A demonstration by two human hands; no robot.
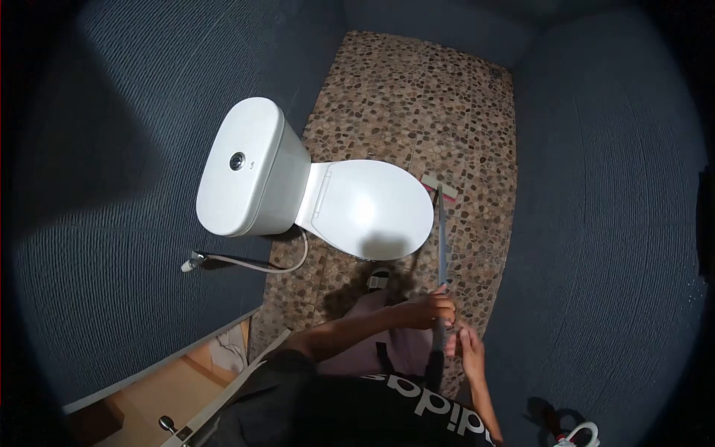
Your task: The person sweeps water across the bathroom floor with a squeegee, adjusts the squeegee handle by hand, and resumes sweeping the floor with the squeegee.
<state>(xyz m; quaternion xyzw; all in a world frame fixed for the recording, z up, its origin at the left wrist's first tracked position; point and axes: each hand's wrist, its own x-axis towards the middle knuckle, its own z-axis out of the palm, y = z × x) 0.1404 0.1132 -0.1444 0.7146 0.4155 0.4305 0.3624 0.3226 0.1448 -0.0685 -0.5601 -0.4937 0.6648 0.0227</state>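
A long-handled floor brush slants down toward my body, its pale head with pinkish bristles on the pebble floor just right of the toilet bowl. My left hand is wrapped round the grey handle. Close below it, my right hand is beside the handle with its fingers apart; it does not grip the shaft. The white toilet has its lid down, and its tank stands to the left.
A hose runs from a wall valve behind the toilet. Dark textured walls close in both sides. An open door with a handle is at lower left. A white and red object sits at lower right.
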